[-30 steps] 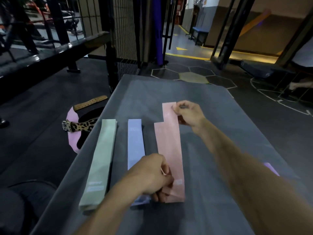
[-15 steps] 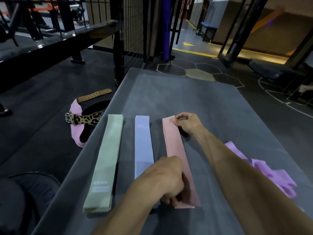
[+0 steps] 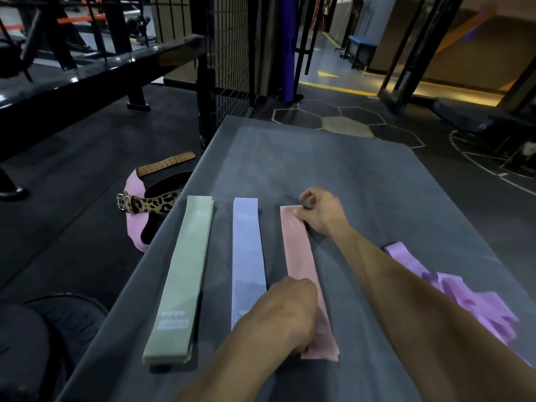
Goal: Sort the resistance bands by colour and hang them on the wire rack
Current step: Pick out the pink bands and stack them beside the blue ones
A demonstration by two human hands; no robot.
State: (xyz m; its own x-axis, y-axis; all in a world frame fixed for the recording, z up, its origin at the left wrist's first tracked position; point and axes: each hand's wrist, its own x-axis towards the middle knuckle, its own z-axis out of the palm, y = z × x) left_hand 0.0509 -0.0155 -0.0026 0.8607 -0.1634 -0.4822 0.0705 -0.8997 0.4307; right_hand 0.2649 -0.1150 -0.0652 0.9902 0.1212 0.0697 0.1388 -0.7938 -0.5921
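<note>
Three flat stacks of resistance bands lie side by side on the grey table (image 3: 333,158): a green stack (image 3: 182,274) at the left, a pale blue band (image 3: 248,256) in the middle and a pink stack (image 3: 301,262) at the right. My left hand (image 3: 293,311) grips the near end of the pink stack. My right hand (image 3: 320,214) pinches its far end, flat on the table. A loose heap of purple bands (image 3: 464,297) lies to the right, behind my right forearm. A black wire mesh rack (image 3: 232,53) stands beyond the table's far left corner.
On the dark floor left of the table lie a leopard-print belt (image 3: 150,204), a tan leather belt (image 3: 165,163) and a pink band (image 3: 133,224). A black metal frame (image 3: 95,68) runs along the left. A dark shoe (image 3: 66,311) shows at lower left.
The pink bands, offset from each other a second ago, now lie squared into one narrow stack flat on the table. My view has dropped, bringing the purple heap into sight.
</note>
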